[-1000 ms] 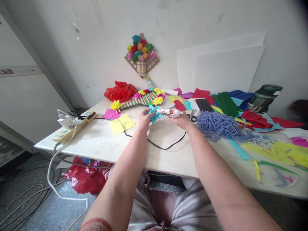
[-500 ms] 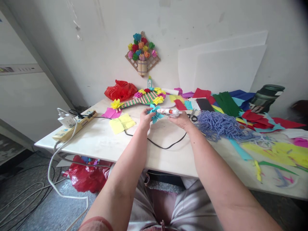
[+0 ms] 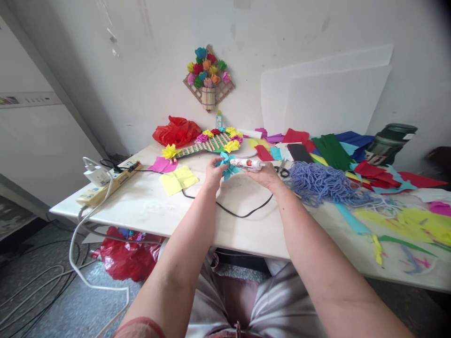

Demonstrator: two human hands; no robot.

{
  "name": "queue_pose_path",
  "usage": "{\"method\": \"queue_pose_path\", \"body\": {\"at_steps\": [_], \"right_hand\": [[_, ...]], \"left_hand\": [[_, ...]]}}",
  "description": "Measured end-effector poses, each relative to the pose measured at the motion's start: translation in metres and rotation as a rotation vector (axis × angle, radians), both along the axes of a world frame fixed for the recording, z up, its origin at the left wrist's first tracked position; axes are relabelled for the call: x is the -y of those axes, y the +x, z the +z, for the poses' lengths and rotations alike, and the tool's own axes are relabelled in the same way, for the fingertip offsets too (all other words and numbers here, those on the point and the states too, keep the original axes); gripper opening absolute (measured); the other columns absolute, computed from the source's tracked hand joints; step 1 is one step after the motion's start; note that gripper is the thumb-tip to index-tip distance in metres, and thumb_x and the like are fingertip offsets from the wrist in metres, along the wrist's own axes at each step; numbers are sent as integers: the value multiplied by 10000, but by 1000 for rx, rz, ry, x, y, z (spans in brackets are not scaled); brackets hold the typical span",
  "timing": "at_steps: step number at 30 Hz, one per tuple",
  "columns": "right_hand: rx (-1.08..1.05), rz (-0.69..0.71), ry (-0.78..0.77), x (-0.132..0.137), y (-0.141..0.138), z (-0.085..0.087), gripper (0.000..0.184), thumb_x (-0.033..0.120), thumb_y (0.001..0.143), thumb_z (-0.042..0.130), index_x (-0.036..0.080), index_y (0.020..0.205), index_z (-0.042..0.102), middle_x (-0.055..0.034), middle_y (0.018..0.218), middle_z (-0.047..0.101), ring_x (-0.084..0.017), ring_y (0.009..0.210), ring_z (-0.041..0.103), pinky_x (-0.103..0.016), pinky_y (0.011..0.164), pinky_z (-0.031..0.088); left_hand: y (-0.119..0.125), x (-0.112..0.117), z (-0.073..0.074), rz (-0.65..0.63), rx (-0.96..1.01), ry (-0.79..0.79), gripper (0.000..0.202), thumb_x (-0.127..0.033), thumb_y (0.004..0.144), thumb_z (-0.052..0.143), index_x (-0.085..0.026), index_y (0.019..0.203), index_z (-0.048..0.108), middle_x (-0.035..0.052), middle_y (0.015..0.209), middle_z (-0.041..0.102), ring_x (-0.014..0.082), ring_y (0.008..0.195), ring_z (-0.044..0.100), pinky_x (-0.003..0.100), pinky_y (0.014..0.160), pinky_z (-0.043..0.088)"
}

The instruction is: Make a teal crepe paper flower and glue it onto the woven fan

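Note:
My left hand pinches a turquoise paper flower by its left side, just above the table. From the right, my right hand grips a white glue gun with a red pattern. Its tip points left at the flower; whether the two touch is too small to tell. A black cord loops over the table toward my right wrist. Behind the flower lies a green-and-pink woven craft piece edged with paper flowers. Scissors rest beside my right hand.
Blue-purple yarn and coloured paper sheets cover the table's right side, near a dark bottle. A yellow paper and a power strip lie left. A red plastic bag sits at the back.

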State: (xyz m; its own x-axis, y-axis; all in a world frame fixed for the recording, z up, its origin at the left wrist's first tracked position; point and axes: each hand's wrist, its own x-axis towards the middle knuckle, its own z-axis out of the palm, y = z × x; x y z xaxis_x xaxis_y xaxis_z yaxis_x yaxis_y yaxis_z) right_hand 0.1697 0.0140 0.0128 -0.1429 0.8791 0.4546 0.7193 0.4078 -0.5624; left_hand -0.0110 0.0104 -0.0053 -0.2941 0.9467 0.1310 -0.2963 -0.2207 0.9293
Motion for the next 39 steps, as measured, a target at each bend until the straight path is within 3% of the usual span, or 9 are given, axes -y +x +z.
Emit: {"method": "queue_pose_path", "body": {"at_steps": [14,23,29,39], "right_hand": [[45,-38,-46,4,-2,4,258,363,678,728,202,880,727,-65,898,753,-231,859,697,-283,724,534],[80,-8,-15,1,0,2,311,335,686,722,208,970,731,-58,918,751,-226,848,696,-298,742,532],[2,39,0,-6,2,-4,320,290,671,733,203,979,724,-48,934,753,-210,857,693,-280,752,534],[-209,114,-22,0,3,4,218,247,623,743,169,823,703,-51,807,739,-234,824,683,-308,754,538]], "left_hand": [[1,1,2,4,14,-16,408,-227,461,801,-176,815,606,-20,627,582,126,552,556,245,538,421],[-1,1,2,15,21,-23,419,-243,466,806,-176,821,594,-18,630,588,118,543,553,240,532,426],[-1,0,1,29,32,-28,397,-212,457,786,-172,804,596,-14,622,586,126,543,558,242,517,418],[-2,0,0,-16,139,-10,397,-199,436,772,-166,788,592,-18,615,603,116,536,551,226,500,408]]}}
